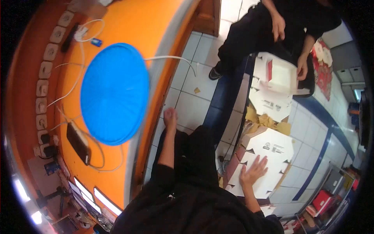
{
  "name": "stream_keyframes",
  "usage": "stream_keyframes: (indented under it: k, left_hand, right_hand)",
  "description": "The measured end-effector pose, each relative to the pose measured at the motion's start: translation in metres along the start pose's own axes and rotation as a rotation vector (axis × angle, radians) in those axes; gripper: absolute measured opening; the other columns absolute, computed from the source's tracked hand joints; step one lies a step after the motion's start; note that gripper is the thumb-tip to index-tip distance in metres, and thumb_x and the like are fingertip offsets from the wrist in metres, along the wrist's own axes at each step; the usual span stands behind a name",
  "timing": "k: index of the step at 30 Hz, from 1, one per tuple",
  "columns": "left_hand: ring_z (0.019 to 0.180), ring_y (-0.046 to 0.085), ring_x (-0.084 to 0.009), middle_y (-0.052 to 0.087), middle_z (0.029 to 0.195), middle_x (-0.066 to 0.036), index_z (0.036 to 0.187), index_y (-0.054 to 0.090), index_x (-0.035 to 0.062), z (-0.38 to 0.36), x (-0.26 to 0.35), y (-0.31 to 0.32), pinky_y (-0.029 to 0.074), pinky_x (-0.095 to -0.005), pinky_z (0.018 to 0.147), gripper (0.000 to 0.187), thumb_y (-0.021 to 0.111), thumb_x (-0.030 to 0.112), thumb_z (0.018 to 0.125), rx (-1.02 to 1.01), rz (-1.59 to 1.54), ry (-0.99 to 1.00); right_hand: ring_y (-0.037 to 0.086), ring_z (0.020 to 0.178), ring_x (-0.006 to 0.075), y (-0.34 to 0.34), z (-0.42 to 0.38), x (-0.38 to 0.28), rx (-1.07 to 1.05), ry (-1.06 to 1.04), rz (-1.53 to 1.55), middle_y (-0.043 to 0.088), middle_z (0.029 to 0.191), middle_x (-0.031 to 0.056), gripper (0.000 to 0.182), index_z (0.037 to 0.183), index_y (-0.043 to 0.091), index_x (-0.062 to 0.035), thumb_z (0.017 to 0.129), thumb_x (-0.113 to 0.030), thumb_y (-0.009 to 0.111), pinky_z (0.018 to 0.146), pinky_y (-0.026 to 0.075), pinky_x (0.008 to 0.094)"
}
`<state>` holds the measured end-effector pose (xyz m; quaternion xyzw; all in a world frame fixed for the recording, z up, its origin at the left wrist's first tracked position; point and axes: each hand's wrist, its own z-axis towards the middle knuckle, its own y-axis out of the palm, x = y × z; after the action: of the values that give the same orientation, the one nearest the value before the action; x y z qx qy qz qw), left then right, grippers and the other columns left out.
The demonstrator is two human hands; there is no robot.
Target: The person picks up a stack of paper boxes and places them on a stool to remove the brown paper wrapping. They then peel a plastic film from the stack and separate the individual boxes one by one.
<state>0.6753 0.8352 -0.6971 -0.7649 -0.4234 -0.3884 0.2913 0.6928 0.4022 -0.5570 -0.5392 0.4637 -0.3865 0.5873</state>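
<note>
My right hand [255, 171] lies flat with its fingers spread on the white printed lid of a folded pizza box [272, 150]. Under that box, reddish-brown box sides show at its left edge. Over my leg, beside the orange counter, my left hand [170, 117] is curled into a fist, and I see nothing in it. Beyond my box, an open pizza box [283, 76] has another person's hand [302, 68] at its right edge. That person's other hand [278, 27] hangs above it.
On the orange counter [117, 23] are a round blue lid-like disc [115, 93], a dark phone-like device [78, 142] and white cables. Brown scraps [269, 123] lie between the boxes. A co-worker's shoe [214, 73] is on the tiled floor [191, 105]. A rack [331, 187] stands lower right.
</note>
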Motion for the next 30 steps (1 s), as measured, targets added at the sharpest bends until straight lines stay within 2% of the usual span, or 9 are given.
stream_keyframes:
  k: [3,7,12,15,17,18,21,25,30]
  left_hand:
    - [0.094,0.056,-0.0146,0.056,0.110,-0.006,0.123,0.048,0.0078,0.095,0.004,0.014,0.049,-0.0287,0.073,0.036,0.061,0.017,0.090,0.007,0.155,0.112]
    - [0.117,0.045,-0.0231,0.045,0.130,-0.011,0.131,0.042,0.0086,0.230,0.023,0.003,0.039,-0.0390,0.099,0.046,0.058,0.024,0.091,0.468,-0.001,0.233]
    - [0.122,0.040,-0.0301,0.032,0.140,-0.014,0.143,0.030,0.0151,0.252,0.149,0.022,0.041,-0.0439,0.097,0.067,0.057,0.047,0.090,0.224,-0.591,0.302]
    - [0.124,0.038,-0.0343,0.029,0.142,-0.015,0.147,0.025,0.0156,0.286,0.209,0.024,0.043,-0.0466,0.095,0.079,0.057,0.055,0.087,0.149,-0.707,0.249]
    - [0.123,0.040,-0.0358,0.033,0.139,-0.017,0.147,0.024,0.0133,0.377,0.216,-0.009,0.045,-0.0462,0.094,0.081,0.059,0.054,0.086,-0.103,-0.539,0.260]
    - [0.121,0.042,-0.0360,0.036,0.137,-0.018,0.146,0.026,0.0112,0.393,0.213,-0.020,0.046,-0.0460,0.094,0.075,0.058,0.048,0.089,0.114,0.268,0.626]
    - [0.119,0.043,-0.0353,0.037,0.136,-0.018,0.143,0.028,0.0102,0.335,0.220,-0.002,0.046,-0.0454,0.093,0.071,0.058,0.044,0.088,0.177,0.022,0.521]
    - [0.118,0.044,-0.0344,0.039,0.134,-0.018,0.140,0.030,0.0088,0.285,0.249,-0.034,0.046,-0.0446,0.093,0.067,0.057,0.040,0.088,0.263,0.124,0.700]
    - [0.115,0.046,-0.0332,0.041,0.132,-0.018,0.137,0.034,0.0071,0.236,0.295,-0.169,0.046,-0.0437,0.092,0.061,0.057,0.035,0.088,0.584,0.482,0.930]
  right_hand:
    - [0.013,0.143,0.0423,-0.002,0.000,0.001,-0.036,0.018,0.024,0.015,0.154,0.0270,0.075,0.148,0.025,-0.0032,0.092,-0.050,0.038,0.110,0.005,0.0616]
    - [0.014,0.142,0.0455,-0.004,0.000,0.004,-0.079,0.035,0.016,0.016,0.152,0.0307,0.075,0.147,0.026,-0.0024,0.092,-0.052,0.037,0.110,0.006,0.0615]
    - [0.018,0.142,0.0415,0.000,-0.004,0.009,-0.019,0.019,-0.015,0.022,0.152,0.0256,0.073,0.146,0.030,-0.0011,0.094,-0.052,0.036,0.111,0.010,0.0564]
    - [0.020,0.141,0.0406,-0.004,0.005,-0.006,0.014,0.081,0.086,0.021,0.154,0.0211,0.080,0.148,0.028,-0.0101,0.091,-0.065,0.035,0.110,0.015,0.0591]
    - [0.026,0.138,0.0416,-0.010,0.008,-0.011,0.027,0.061,0.082,0.025,0.152,0.0225,0.076,0.146,0.034,-0.0078,0.093,-0.062,0.035,0.109,0.020,0.0567]
    - [0.026,0.138,0.0419,-0.008,0.010,-0.013,0.045,0.051,0.092,0.026,0.151,0.0228,0.075,0.146,0.034,-0.0076,0.093,-0.061,0.036,0.109,0.021,0.0561]
    - [0.027,0.137,0.0421,-0.012,0.015,-0.021,0.085,0.011,0.128,0.027,0.150,0.0240,0.071,0.144,0.037,-0.0070,0.095,-0.058,0.038,0.109,0.024,0.0532]
    - [0.029,0.137,0.0396,-0.009,0.008,-0.016,0.104,0.015,0.085,0.029,0.150,0.0231,0.071,0.143,0.039,-0.0065,0.094,-0.058,0.040,0.109,0.024,0.0536]
    - [0.028,0.138,0.0378,-0.006,0.003,-0.013,0.126,0.021,0.146,0.031,0.149,0.0215,0.070,0.143,0.040,-0.0088,0.093,-0.057,0.045,0.109,0.023,0.0539]
